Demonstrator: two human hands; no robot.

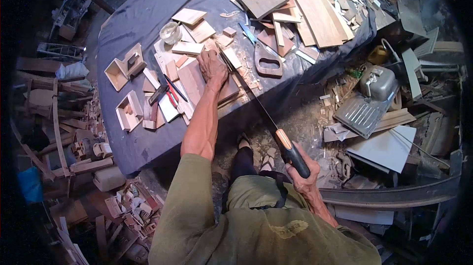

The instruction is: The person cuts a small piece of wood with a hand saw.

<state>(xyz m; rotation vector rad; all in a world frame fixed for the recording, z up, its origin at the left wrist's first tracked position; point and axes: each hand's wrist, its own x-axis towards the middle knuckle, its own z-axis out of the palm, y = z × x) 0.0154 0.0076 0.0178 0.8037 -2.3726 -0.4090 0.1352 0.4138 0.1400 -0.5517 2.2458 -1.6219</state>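
Note:
My right hand (pixel 304 170) is wrapped round the black-and-orange handle of a long, straight-handled saw (pixel 263 110). Its thin blade slants up and left onto the cloth-covered table, its far end beside my left hand (pixel 213 69). That hand is closed, its curled fingers pressing down on a piece of wood (pixel 215 47) right by the blade; the fingers hide most of the piece. Under and beside it lies a brown board (pixel 191 82). Red-handled pliers (pixel 172 96) lie left of my forearm. Farther right sits another handsaw (pixel 268 63), with a wooden grip and blue blade.
Small open wooden boxes (pixel 129 111) stand at the table's left edge, near a clear round jar (pixel 170 33). Planks (pixel 315 11) and many offcuts cover the far right. On the floor at right lie a metal sink (pixel 362 117) and a white panel (pixel 387 148); wood scraps (pixel 133 208) pile up at left.

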